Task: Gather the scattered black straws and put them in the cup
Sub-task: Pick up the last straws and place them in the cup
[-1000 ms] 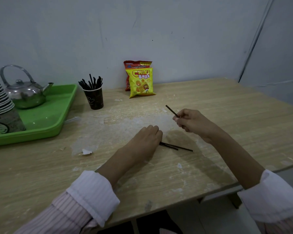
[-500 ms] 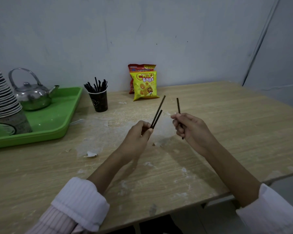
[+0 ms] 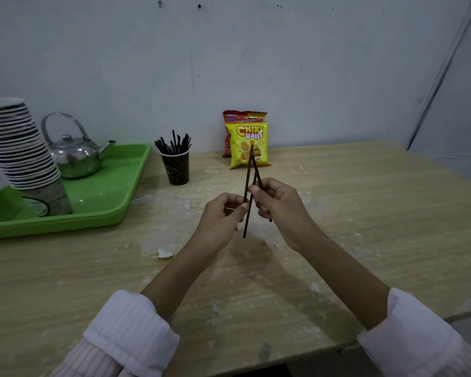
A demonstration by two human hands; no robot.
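Straws (image 3: pixel 248 172), black and crossed, stand pinched in raised left hand (image 3: pixel 220 216) and right hand (image 3: pixel 281 208).

A thin black plastic straw (image 3: pixel 247 180) is held nearly upright above the counter (image 3: pixel 337 213), pinched in the left hand (image 3: pixel 223 213); a second black straw (image 3: pixel 257 172), tilted and pinched in the right hand (image 3: pixel 280 205), crosses it near the top. A dark paper cup with a pale rim (image 3: pixel 178 167) stands upright farther back, with a fanned bunch of black straws (image 3: pixel 174 144) in it

L grip (image 3: pixel 221 216) pinching, R grip (image 3: pixel 282 210) pinching, both raised, close together
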